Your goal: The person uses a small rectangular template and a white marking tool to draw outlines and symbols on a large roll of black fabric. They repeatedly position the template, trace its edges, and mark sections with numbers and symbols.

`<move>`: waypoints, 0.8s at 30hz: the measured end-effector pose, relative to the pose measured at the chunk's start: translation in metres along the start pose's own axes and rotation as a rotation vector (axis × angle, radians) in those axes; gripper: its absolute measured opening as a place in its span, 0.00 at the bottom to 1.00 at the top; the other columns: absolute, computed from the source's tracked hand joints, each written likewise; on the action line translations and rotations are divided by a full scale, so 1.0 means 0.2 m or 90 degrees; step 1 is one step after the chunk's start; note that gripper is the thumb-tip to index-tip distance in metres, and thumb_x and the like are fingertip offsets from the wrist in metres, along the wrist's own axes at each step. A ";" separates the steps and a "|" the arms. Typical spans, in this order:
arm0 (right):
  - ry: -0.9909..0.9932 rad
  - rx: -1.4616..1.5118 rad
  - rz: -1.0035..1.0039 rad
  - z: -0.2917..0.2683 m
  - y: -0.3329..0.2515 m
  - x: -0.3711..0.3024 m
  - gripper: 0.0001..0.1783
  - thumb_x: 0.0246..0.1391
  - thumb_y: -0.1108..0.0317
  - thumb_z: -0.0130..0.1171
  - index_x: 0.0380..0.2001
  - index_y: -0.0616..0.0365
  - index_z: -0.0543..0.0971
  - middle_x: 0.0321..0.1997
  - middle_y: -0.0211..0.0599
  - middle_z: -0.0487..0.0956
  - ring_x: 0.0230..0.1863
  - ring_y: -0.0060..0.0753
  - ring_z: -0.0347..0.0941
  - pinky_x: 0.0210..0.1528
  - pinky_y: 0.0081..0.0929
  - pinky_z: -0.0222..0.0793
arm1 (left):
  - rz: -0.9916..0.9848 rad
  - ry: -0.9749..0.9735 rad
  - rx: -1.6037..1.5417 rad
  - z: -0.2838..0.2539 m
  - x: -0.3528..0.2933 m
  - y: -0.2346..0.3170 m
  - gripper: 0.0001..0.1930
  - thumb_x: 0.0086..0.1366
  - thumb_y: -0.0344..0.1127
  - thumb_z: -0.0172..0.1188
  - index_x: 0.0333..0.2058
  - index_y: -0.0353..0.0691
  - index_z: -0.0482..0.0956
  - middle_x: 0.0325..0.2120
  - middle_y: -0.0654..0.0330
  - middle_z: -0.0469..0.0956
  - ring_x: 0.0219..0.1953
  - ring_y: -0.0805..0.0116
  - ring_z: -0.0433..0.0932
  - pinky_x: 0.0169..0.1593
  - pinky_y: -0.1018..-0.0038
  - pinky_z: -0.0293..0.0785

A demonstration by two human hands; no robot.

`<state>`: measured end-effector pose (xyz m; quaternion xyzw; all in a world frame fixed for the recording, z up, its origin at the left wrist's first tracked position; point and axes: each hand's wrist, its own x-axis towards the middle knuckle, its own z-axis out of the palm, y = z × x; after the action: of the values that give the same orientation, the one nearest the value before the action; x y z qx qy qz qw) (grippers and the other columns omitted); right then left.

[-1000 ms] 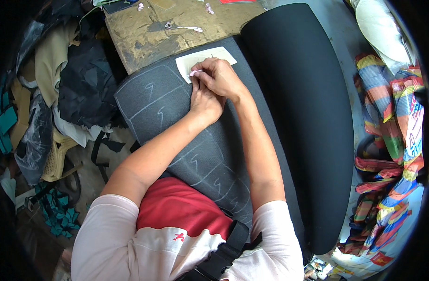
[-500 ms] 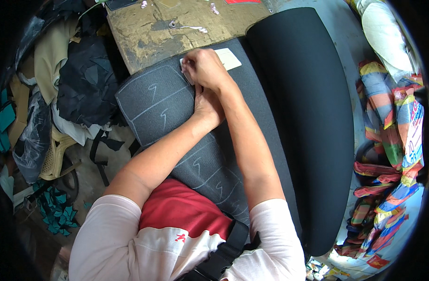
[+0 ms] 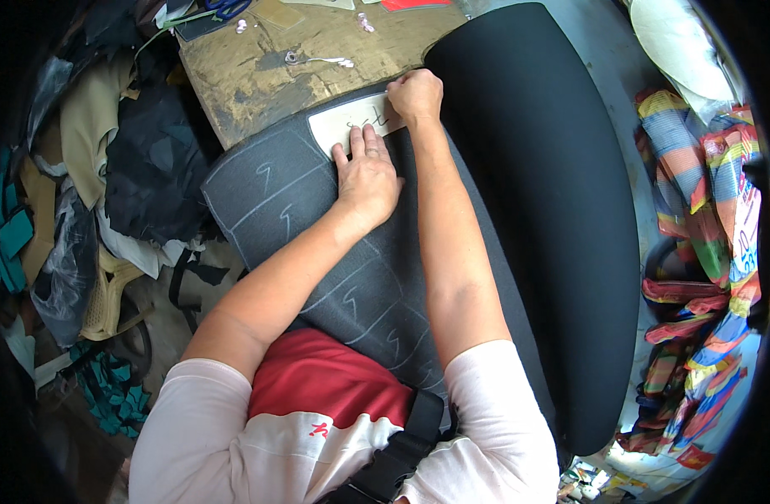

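Observation:
A cream card template (image 3: 328, 133) with dark handwriting lies on dark grey fabric (image 3: 317, 202), near the fabric's far edge. My left hand (image 3: 368, 178) presses it down from the near side, fingers stretched over the card. At the card's right end, my right hand (image 3: 417, 97) is closed, with its curled fingers against the edge; whatever they hold is hidden. Pale chalk lines and marks divide the fabric to the left of the card and closer to my body.
A thick black roll of material (image 3: 536, 210) lies along the right of the fabric. Beyond is a worn wooden table (image 3: 250, 84) with a small thin white item (image 3: 317, 60) and a red piece (image 3: 414, 3). Scraps (image 3: 154, 160) are heaped at left, colourful bundled sacks (image 3: 696, 277) at right.
My right hand has moved from the card's left end to its right end. The left hand, earlier tucked under the right wrist, now lies spread on the card. The view has shifted slightly.

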<state>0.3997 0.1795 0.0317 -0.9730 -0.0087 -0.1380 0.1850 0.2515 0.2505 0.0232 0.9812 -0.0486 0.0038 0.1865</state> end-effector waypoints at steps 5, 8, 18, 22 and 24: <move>0.041 0.028 -0.063 0.01 0.09 -0.01 0.08 0.38 0.68 0.57 0.20 0.61 0.81 0.24 0.53 0.77 0.29 0.52 0.76 0.39 0.38 0.73 | 0.047 -0.064 -0.022 -0.13 0.17 -0.13 0.19 0.54 0.28 0.50 0.47 0.38 0.75 0.53 0.50 0.67 0.50 0.53 0.69 0.51 0.61 0.69; 0.020 -0.012 -0.051 -0.07 0.17 -0.11 0.07 0.34 0.70 0.57 0.19 0.61 0.81 0.23 0.52 0.77 0.29 0.51 0.77 0.38 0.38 0.72 | 0.111 -0.166 0.045 -0.18 0.28 -0.20 0.24 0.52 0.24 0.51 0.50 0.46 0.75 0.57 0.49 0.63 0.55 0.57 0.69 0.57 0.65 0.65; -0.025 -0.074 0.075 -0.17 -0.02 -0.30 0.06 0.40 0.77 0.57 0.24 0.68 0.81 0.29 0.58 0.79 0.33 0.53 0.78 0.38 0.39 0.75 | 0.039 -0.336 -0.237 -0.24 0.51 -0.34 0.28 0.42 0.17 0.64 0.45 0.49 0.80 0.37 0.56 0.78 0.21 0.67 0.78 0.20 0.75 0.77; -0.106 -0.001 -0.039 -0.14 -0.25 -0.54 0.04 0.40 0.76 0.58 0.19 0.65 0.80 0.23 0.54 0.78 0.29 0.49 0.79 0.34 0.37 0.75 | -0.008 -0.340 -0.269 -0.22 0.54 -0.34 0.30 0.40 0.18 0.65 0.47 0.44 0.78 0.35 0.52 0.79 0.22 0.67 0.79 0.21 0.73 0.78; -0.094 0.079 -0.108 -0.12 -0.36 -0.68 0.04 0.37 0.78 0.56 0.19 0.68 0.79 0.22 0.57 0.77 0.28 0.53 0.78 0.34 0.39 0.75 | -0.005 -0.271 -0.241 -0.21 0.53 -0.33 0.29 0.42 0.18 0.64 0.47 0.43 0.77 0.28 0.52 0.79 0.20 0.66 0.78 0.22 0.73 0.78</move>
<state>0.2585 0.2418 0.0427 -0.9630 -0.1131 -0.0805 0.2310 0.3648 0.3176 0.0396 0.9079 -0.0826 -0.2120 0.3520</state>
